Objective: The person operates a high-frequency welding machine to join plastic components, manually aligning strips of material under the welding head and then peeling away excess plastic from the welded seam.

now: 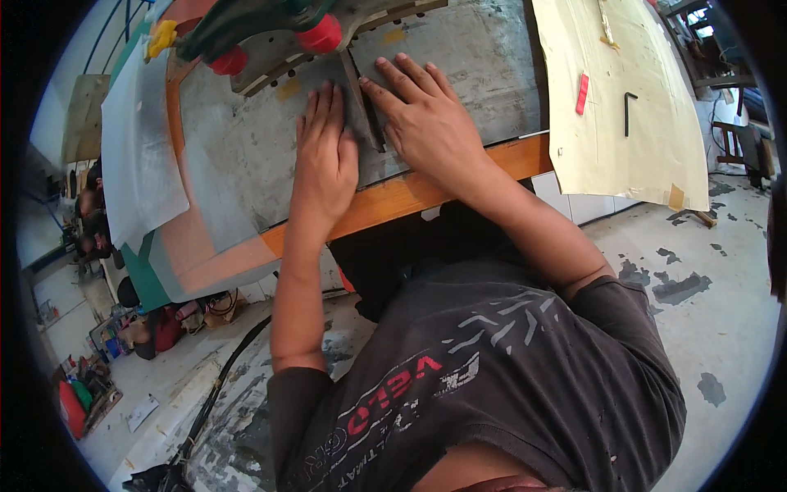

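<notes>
My left hand [326, 160] lies flat on a scuffed grey metal work table [234, 156], its fingers stretched out together and pointing away from me. To the right, my right hand [430, 123] rests palm down with its fingers spread. A narrow dark strip or bar [358, 97] runs between the two hands, from the machine toward the table's front. The right fingertips are beside it; whether they touch it I cannot tell. Beyond the hands stands a dark green machine [250, 29] with red round parts [320, 35] low on it. I see nothing held in either hand.
A wooden edge [393, 190] borders the table's front. On the right, a cream board [619, 168] carries a black hex key [627, 115] and a small red piece [582, 94]. A pale translucent sheet [147, 156] hangs at the left. Other people [90, 213] are at the far left.
</notes>
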{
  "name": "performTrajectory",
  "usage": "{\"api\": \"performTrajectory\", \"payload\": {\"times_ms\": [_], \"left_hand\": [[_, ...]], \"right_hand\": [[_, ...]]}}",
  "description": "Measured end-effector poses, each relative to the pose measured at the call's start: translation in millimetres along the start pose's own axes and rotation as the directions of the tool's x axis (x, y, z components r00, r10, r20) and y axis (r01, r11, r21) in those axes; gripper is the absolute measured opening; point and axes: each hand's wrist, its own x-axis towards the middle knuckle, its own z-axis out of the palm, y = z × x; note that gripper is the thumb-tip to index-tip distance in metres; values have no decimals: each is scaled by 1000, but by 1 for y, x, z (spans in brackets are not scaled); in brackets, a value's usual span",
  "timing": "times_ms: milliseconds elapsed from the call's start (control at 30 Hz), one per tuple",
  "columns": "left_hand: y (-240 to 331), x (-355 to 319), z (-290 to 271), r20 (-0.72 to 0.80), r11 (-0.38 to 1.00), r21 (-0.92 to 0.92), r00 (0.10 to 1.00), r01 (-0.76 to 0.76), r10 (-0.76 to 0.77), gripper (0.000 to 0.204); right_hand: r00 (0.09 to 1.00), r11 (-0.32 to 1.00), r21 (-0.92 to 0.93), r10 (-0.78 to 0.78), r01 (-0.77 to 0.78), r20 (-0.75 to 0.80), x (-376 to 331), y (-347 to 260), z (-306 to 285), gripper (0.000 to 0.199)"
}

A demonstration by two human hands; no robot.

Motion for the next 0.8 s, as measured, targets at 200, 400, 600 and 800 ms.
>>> {"api": "performTrajectory", "payload": {"times_ms": [200, 400, 600, 800], "left_hand": [[-42, 52, 13, -54, 980, 128, 986, -150, 158, 59], [-44, 73, 11, -57, 975, 168, 986, -147, 158, 54], [-42, 67, 23, -159, 954, 268, 970, -136, 183, 52], [-44, 65, 27, -204, 947, 299, 961, -122, 188, 49]], "right_hand": [[998, 998, -32, -48, 49, 41, -4, 3, -4, 52], [982, 982, -92, -152, 163, 115, -14, 3, -13, 55], [954, 973, -64, -202, 221, 220, -33, -7, -36, 56], [933, 972, -18, -221, 235, 285, -50, -10, -48, 58]]}}
